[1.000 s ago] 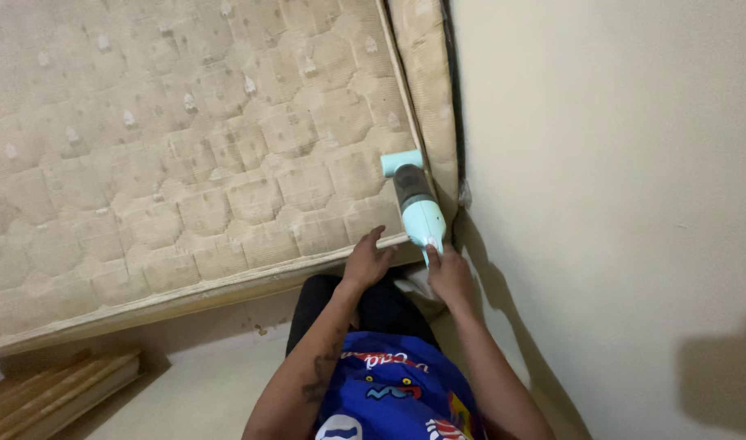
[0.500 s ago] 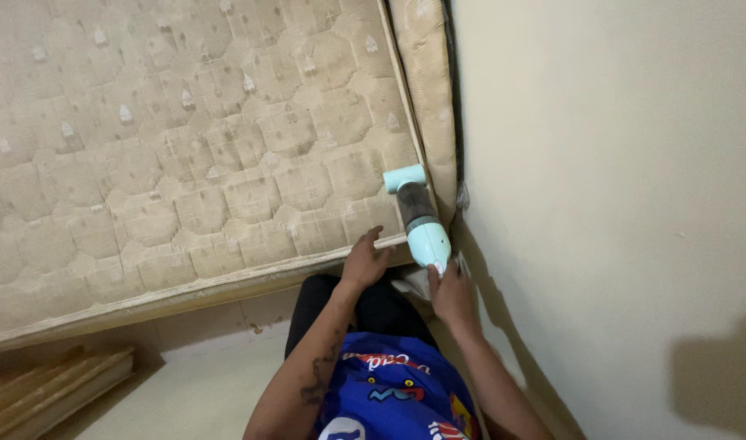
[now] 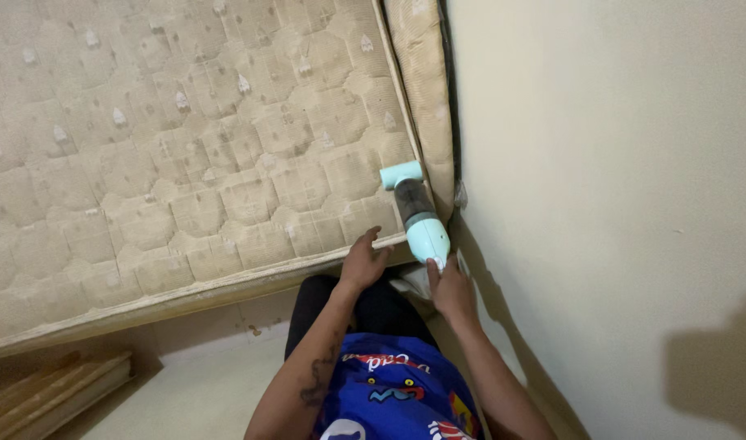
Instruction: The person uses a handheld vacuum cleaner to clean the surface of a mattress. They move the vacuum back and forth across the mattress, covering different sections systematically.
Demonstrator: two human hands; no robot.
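Note:
A small mint-green handheld vacuum [image 3: 418, 213] with a dark dust cup lies on the near right corner of a bare quilted beige mattress [image 3: 186, 147], its flat nozzle pointing away from me. My right hand [image 3: 449, 287] grips the vacuum's rear handle. Beside it, my left hand [image 3: 363, 262] rests on the mattress's front edge with fingers spread, holding nothing.
A cream wall [image 3: 617, 187] stands right beside the mattress, leaving a narrow dark gap. Wooden slats [image 3: 55, 391] lie on the pale floor at lower left. My blue printed shirt [image 3: 393, 395] and dark trousers fill the bottom centre.
The vacuum has slid a little back toward me along the mattress's right edge, then held. My left hand has stayed on the front edge.

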